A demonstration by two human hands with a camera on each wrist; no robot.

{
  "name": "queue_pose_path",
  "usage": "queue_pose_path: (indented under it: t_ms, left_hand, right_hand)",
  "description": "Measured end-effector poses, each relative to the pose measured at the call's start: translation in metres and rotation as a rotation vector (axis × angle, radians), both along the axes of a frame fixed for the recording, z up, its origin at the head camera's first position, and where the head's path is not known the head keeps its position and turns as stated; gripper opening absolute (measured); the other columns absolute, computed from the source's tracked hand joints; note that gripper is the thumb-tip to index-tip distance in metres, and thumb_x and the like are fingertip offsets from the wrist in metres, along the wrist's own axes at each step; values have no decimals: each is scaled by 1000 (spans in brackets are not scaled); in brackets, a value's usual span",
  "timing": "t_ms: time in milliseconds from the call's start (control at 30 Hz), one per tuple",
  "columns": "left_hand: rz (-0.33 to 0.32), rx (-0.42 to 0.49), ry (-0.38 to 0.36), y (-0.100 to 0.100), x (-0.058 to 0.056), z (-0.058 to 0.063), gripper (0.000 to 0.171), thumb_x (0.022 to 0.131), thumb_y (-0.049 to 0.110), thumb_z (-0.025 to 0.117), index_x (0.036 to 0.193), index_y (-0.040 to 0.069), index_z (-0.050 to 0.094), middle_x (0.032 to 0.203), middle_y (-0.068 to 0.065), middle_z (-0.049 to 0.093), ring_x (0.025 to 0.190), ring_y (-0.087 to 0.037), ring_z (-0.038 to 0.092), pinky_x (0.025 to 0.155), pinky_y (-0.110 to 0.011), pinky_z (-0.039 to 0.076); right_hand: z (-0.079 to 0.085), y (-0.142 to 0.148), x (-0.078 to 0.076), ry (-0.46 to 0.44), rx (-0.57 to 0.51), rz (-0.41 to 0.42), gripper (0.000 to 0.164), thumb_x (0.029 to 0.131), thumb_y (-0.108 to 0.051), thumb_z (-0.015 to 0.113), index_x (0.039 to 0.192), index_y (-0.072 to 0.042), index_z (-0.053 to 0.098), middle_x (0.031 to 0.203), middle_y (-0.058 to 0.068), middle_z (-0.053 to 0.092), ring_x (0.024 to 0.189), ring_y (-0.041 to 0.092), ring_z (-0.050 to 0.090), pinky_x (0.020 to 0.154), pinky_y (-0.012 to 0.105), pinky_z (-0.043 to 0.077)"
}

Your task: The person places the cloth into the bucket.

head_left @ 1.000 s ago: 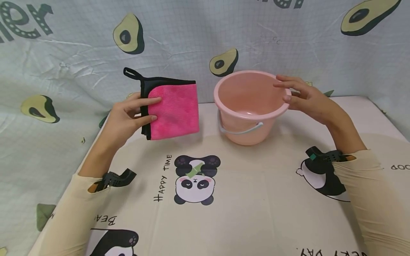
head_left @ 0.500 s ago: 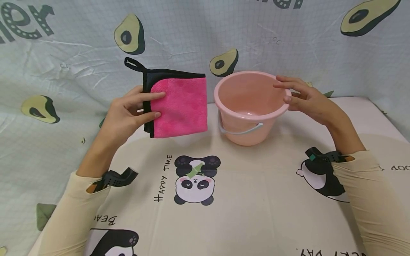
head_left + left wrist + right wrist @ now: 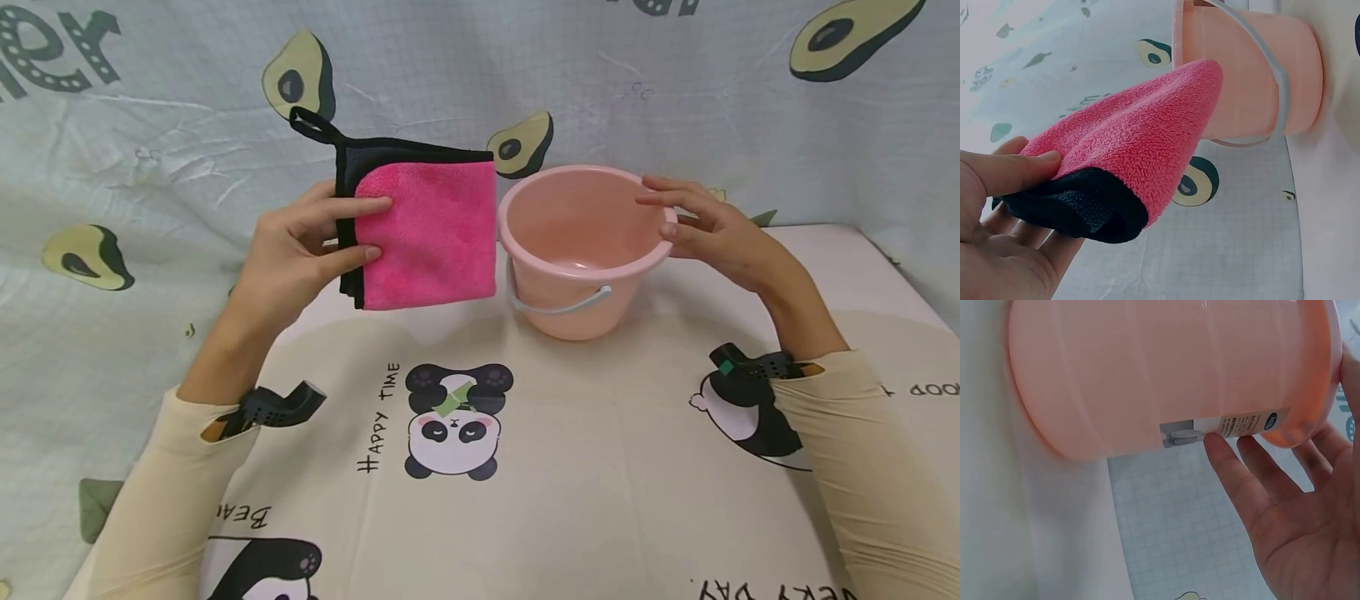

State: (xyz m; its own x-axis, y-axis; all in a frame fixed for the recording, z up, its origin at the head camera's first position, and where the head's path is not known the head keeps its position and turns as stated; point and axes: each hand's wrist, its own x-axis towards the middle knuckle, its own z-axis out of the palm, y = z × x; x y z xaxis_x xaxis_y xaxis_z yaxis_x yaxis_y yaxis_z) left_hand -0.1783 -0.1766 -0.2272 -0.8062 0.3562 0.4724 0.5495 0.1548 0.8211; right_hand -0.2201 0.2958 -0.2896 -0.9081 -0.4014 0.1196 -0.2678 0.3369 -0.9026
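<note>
My left hand (image 3: 292,242) pinches a folded pink cloth (image 3: 431,233) with dark edging by its left side, fingers and thumb lapping over it. A black hanging loop (image 3: 313,125) sticks out at the cloth's top left corner. In the left wrist view the cloth (image 3: 1129,131) sags to a rounded tip that overlaps the bucket. The light pink bucket (image 3: 577,308) stands upright on the table, its pale handle (image 3: 562,310) hanging down in front. My right hand (image 3: 723,229) grips the rim at the right, with lower fingers against the labelled side (image 3: 1216,428) in the right wrist view.
A beige tablecloth (image 3: 570,467) with panda prints and lettering covers the table. Behind and to the left hangs a pale sheet (image 3: 420,67) printed with avocados. Each wrist carries a black camera mount (image 3: 277,407).
My left hand has raised the cloth and carried it to the right, so its right edge now comes up beside the bucket's rim. The right hand and bucket keep their places.
</note>
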Motion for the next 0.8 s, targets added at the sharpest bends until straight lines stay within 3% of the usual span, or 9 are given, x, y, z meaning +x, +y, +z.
queue_pose_path:
  t_ms: [300, 800]
  left_hand:
    - [10, -6, 9, 8, 0, 10, 44, 85, -15, 72, 125, 5, 73, 133, -12, 57, 98, -27, 69, 80, -24, 59]
    - [-27, 54, 31, 21, -3, 17, 43, 84, -17, 72, 122, 3, 74, 132, -14, 57, 97, -28, 70, 79, -25, 60]
  right_hand:
    - [3, -1, 1, -35, -25, 13, 45, 106, -15, 52, 151, -14, 49, 167, -8, 18, 145, 24, 33, 95, 17, 47]
    - [1, -5, 3, 2, -85, 24, 43, 107, -13, 50, 150, -9, 50, 167, -3, 19, 143, 20, 35, 95, 16, 48]
